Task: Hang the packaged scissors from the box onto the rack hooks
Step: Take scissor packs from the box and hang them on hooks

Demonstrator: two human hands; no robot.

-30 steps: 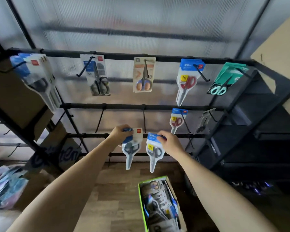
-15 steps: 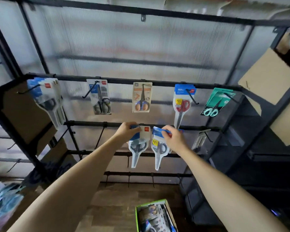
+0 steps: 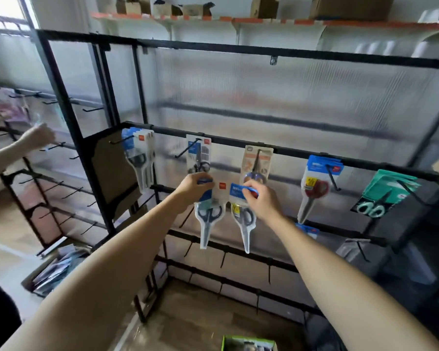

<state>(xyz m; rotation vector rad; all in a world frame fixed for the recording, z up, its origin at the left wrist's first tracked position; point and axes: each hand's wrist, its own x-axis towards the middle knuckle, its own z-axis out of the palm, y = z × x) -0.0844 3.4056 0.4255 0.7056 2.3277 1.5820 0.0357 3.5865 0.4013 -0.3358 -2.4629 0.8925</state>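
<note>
One packaged scissors is gripped at its card top by the left hand and a second pack is pinched at its blue header by the right hand, both being held side by side, blades down, before the rack, below its hung packs.

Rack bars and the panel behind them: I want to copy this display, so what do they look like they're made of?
The rack bars look like black painted metal: thin, straight, matte, with wire hooks. The back panel seems to be translucent ribbed plastic sheet, since fine vertical lines and blurred shapes show through it. Neither can be confirmed from this view.
</note>
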